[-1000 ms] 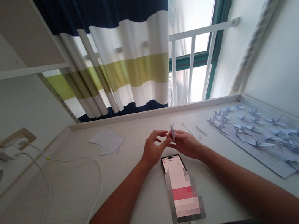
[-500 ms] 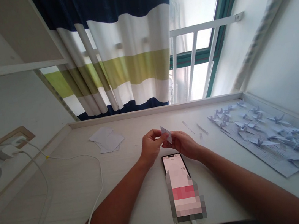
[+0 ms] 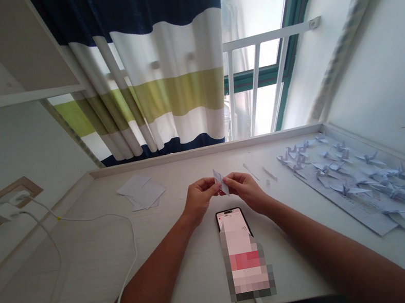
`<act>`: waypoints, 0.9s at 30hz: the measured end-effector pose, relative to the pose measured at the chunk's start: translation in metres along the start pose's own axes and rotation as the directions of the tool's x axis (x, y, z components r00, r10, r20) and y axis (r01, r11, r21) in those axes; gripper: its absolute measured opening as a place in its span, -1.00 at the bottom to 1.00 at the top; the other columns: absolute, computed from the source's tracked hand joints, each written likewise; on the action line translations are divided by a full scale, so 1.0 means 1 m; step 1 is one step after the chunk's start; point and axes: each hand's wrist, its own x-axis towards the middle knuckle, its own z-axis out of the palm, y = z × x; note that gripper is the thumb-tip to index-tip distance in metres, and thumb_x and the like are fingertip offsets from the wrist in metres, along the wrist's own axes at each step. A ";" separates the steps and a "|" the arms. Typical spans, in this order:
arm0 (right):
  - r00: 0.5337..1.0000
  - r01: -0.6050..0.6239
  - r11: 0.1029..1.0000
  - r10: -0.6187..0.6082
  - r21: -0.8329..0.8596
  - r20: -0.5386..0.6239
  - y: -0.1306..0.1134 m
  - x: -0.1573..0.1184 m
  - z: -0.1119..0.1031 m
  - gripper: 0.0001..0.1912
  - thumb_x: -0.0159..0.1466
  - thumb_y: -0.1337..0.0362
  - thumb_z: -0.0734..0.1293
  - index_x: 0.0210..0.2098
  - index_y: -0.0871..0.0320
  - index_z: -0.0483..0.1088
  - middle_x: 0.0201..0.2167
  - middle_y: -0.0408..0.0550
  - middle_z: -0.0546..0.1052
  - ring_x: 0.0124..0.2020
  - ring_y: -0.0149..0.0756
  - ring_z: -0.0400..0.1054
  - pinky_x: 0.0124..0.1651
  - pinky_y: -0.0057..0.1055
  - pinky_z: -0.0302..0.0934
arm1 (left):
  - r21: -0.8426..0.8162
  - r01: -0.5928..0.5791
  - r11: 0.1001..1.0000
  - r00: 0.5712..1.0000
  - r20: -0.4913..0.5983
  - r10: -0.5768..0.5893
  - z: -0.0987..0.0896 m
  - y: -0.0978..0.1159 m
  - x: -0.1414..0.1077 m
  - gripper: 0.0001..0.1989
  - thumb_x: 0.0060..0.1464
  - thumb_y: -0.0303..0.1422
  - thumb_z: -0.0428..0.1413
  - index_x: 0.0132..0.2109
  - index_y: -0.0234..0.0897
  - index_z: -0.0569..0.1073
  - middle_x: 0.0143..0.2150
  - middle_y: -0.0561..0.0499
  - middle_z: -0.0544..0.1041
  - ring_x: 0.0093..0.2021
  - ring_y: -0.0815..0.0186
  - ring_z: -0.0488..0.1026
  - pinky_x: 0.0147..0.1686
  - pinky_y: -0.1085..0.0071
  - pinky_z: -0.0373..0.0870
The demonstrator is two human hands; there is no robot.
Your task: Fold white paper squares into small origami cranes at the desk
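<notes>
A small piece of folded white paper (image 3: 220, 181) is held up between both hands over the middle of the desk. My left hand (image 3: 201, 197) pinches its left side between thumb and fingers. On the right edge, my right hand (image 3: 244, 189) pinches it too, thumb toward me. Some fingertips are hidden behind the paper. Just below the hands lies a phone (image 3: 232, 222) with its screen lit and a cable in its lower end. A few loose white sheets (image 3: 143, 193) overlap to the left of my hands.
Several folded paper cranes (image 3: 376, 183) cover the right side of the desk, some on a printed sheet (image 3: 382, 227). Thin paper strips (image 3: 269, 173) lie right of my hands. A white charging cable (image 3: 133, 237) loops from the wall socket (image 3: 28, 187) across the left side.
My right thumb has come round onto the near face of the folded paper, and the paper has turned a little. The whole view has shifted slightly.
</notes>
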 end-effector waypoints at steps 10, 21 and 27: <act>0.997 0.074 0.989 -0.072 -0.125 0.017 0.004 0.000 0.002 -0.64 0.18 -0.03 0.47 -0.34 0.17 0.51 -0.42 -0.02 0.61 -0.35 -0.20 0.51 -0.10 -0.18 0.38 | 0.060 -0.008 0.998 0.999 -0.052 0.011 -0.001 -0.006 0.003 -0.73 -0.03 -0.24 0.35 -0.25 -0.34 0.58 -0.35 -0.04 0.61 -0.38 0.31 0.51 -0.30 0.35 0.39; 0.851 0.400 0.348 -0.484 -0.848 0.203 0.005 0.007 -0.020 -0.81 0.38 0.24 0.28 -0.16 0.04 0.55 -0.11 0.09 0.63 0.00 0.00 0.45 0.22 0.08 0.17 | 0.738 -0.455 0.499 0.855 0.204 0.477 -0.022 -0.009 0.010 -0.64 0.21 -0.33 0.20 0.14 -0.07 0.48 0.06 -0.10 0.55 0.11 0.09 0.42 0.11 0.07 0.34; 0.830 0.465 0.175 -0.428 -0.868 0.358 0.009 0.011 -0.025 -0.76 0.42 0.30 0.25 -0.13 0.03 0.58 -0.09 0.02 0.64 0.05 -0.12 0.47 0.34 0.03 0.08 | 0.818 -0.467 0.336 0.836 0.284 0.469 -0.029 -0.016 0.022 -0.91 0.23 -0.32 0.17 -0.18 -0.13 0.59 -0.03 -0.08 0.60 0.06 0.11 0.43 0.07 0.12 0.31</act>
